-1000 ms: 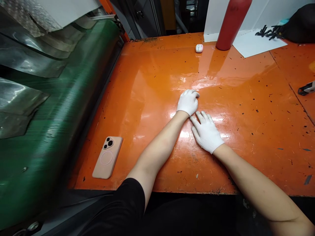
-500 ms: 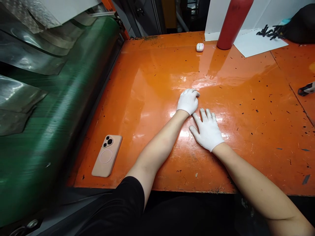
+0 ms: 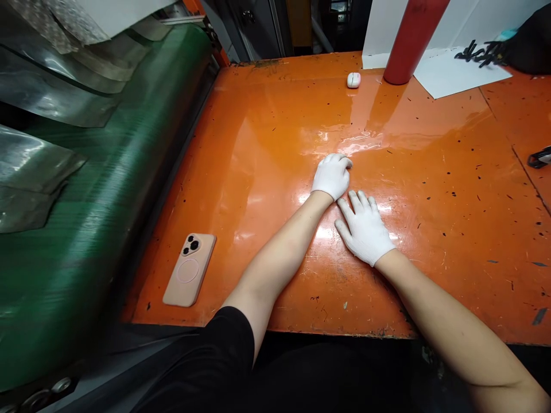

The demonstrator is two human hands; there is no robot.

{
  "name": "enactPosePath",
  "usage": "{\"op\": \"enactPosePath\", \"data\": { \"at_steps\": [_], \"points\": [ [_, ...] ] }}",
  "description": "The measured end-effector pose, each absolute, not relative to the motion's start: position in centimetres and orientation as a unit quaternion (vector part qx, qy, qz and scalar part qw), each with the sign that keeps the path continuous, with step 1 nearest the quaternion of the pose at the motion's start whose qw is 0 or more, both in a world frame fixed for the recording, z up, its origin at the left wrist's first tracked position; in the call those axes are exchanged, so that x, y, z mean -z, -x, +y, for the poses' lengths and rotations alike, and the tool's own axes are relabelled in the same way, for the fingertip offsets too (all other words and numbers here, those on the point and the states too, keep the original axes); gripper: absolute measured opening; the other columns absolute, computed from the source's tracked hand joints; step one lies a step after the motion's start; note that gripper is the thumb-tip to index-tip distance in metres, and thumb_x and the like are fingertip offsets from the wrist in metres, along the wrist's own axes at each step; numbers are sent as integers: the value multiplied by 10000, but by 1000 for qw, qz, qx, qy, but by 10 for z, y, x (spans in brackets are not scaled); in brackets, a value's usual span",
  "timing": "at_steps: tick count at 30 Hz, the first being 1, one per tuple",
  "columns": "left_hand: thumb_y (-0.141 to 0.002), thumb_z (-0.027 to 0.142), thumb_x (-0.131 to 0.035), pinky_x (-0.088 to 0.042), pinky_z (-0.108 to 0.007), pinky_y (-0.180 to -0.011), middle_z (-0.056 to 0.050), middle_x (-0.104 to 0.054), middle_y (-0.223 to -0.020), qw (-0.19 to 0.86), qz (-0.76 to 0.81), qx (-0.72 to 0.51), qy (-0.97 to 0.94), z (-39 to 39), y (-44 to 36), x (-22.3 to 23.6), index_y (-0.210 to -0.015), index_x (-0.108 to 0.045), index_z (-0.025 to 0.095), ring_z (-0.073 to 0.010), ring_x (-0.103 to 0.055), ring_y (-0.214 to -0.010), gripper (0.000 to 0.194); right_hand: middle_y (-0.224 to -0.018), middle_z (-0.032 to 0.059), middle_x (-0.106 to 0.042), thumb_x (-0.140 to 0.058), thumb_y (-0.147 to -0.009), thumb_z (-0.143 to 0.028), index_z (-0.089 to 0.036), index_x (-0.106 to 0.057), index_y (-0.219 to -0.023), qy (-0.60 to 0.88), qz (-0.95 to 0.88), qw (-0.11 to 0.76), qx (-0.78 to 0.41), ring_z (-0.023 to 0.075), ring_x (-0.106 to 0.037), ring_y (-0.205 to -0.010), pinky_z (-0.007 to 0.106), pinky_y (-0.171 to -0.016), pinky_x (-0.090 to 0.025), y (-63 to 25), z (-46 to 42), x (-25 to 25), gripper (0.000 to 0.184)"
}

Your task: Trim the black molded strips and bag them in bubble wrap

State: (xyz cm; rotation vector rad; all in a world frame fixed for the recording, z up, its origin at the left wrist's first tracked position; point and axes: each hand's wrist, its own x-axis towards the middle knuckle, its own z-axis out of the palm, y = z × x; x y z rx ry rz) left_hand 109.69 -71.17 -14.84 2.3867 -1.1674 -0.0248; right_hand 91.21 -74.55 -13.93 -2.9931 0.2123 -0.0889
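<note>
Both of my hands wear white gloves and rest on a glossy orange tabletop. My left hand lies farther out, palm down, its fingers loosely bent and nothing visible in them. Its palm side is hidden. Just nearer to me and to the right, my right hand is laid flat with fingers and thumb spread, holding nothing. Its fingertips come close to the left wrist. A pinkish-beige phone lies camera side up to the left of my left forearm.
A green conveyor belt with clear plastic flaps above it runs along the left. At the back stand a small white case and a red cylinder, beside white paper. A dark-ended tool lies at the right edge.
The view has shifted slightly, while both hands stay at the same spot on the tabletop. A pale speck on the green belt is no longer visible.
</note>
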Motion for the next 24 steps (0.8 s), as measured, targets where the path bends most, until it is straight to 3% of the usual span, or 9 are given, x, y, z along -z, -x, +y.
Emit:
{"op": "enactPosePath", "data": {
  "at_steps": [24],
  "points": [
    [-982,122,-446,-430,-424,-1176,-73,-690,-1373,241,-424,13,-873,-712,-1097,149,-1141,-764,255,-261,-557,-1343,380,-1632,230,-434,-330,-1078,-364,-115,-524,-1551,994,42,88,46,401,-341,-1524,606,-1253,-253,-911,-745,138,569]
  ]
}}
